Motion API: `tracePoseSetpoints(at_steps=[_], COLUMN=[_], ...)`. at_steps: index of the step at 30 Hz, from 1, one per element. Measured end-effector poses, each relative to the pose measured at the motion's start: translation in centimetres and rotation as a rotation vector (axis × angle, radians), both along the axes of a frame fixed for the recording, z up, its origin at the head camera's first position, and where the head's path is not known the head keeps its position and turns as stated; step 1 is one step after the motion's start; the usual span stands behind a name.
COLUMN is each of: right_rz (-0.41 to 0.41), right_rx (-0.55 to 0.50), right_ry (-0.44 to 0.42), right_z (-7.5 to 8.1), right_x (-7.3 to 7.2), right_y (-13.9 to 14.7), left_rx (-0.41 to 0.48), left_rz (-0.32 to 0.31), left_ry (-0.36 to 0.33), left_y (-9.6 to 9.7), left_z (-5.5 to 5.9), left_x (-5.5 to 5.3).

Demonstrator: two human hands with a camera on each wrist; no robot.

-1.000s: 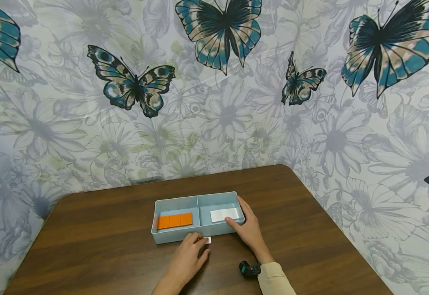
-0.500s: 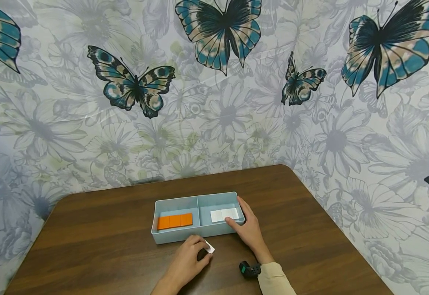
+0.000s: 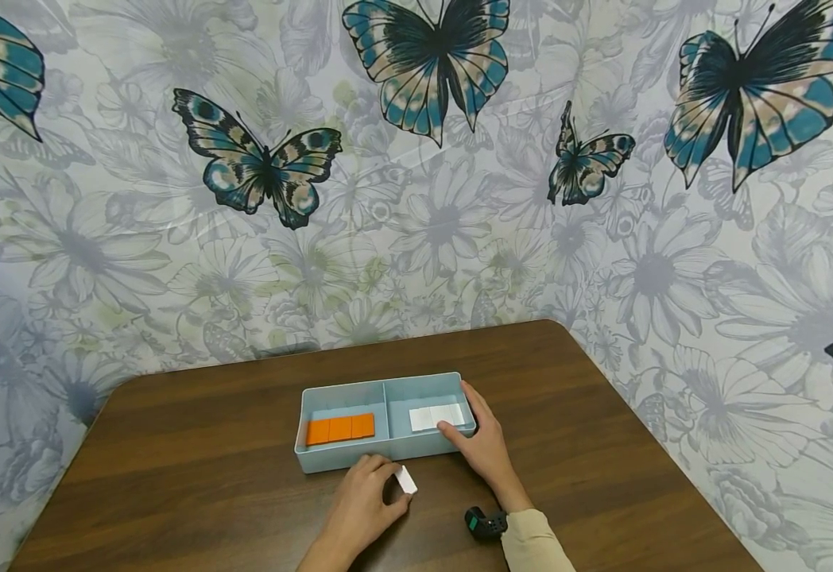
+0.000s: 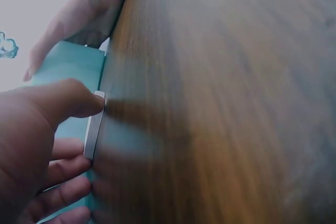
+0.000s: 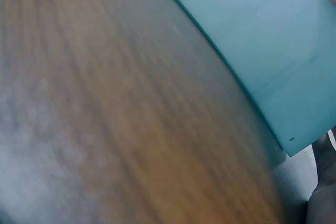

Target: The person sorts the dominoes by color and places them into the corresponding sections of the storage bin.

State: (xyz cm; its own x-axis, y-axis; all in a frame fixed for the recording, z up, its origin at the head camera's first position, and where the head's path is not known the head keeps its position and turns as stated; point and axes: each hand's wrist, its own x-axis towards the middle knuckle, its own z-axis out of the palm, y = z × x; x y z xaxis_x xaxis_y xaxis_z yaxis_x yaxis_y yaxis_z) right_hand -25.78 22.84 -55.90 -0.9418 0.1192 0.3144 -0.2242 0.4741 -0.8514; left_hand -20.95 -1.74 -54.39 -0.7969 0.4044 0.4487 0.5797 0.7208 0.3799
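Observation:
Between thumb and fingertips, my left hand [image 3: 361,502] pinches a white square tile [image 3: 406,480] just in front of the light blue box [image 3: 345,459]. In the left wrist view the tile [image 4: 94,127] appears edge-on, tilted up at the tabletop. My right hand [image 3: 488,451] holds the box's right end, its thumb at the front rim and the fingers along the right wall. A divider splits the box in two. Orange tiles [image 3: 340,428] lie in a row in the left compartment, white tiles [image 3: 427,417] in the right one, partly behind the right thumb.
The brown wooden table [image 3: 209,445] has rounded far corners and meets a wall covering [image 3: 445,238] with butterflies and flowers. A black band [image 3: 485,523] is at the right wrist, beside a cream sleeve [image 3: 536,542].
The white tile, earlier lying flat near the box's front wall under my left fingers, has been picked up and tipped upright towards me. The right hand and the box have stayed put.

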Motion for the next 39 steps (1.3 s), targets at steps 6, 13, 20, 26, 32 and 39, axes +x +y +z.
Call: tracePoseSetpoints(at_steps=[6, 13, 20, 26, 32, 39], right_rz=[0.004, 0.001, -0.003, -0.006, -0.004, -0.007], right_rx=[0.002, 0.005, 0.014, 0.001, -0.008, -0.002], right_ry=[0.002, -0.002, 0.000, -0.008, -0.016, -0.009], right_z=[0.0, 0.1, -0.1, 0.2, 0.4, 0.4], right_x=[0.0, 0.0, 0.0, 0.1, 0.2, 0.2], right_y=[0.1, 0.0, 0.1, 0.0, 0.0, 0.0], left_rx=[-0.011, -0.024, 0.025, 0.081, 0.103, 0.158], left_rz=[-0.025, -0.024, -0.039, -0.053, -0.086, -0.148], left_ry=[-0.023, -0.076, -0.130, -0.158, -0.178, -0.207], left_y=[0.1, 0.3, 0.2, 0.2, 0.3, 0.3], left_z=[0.2, 0.3, 0.5, 1.5, 2.8, 4.0], left_x=[0.1, -0.2, -0.4, -0.5, -0.6, -1.0])
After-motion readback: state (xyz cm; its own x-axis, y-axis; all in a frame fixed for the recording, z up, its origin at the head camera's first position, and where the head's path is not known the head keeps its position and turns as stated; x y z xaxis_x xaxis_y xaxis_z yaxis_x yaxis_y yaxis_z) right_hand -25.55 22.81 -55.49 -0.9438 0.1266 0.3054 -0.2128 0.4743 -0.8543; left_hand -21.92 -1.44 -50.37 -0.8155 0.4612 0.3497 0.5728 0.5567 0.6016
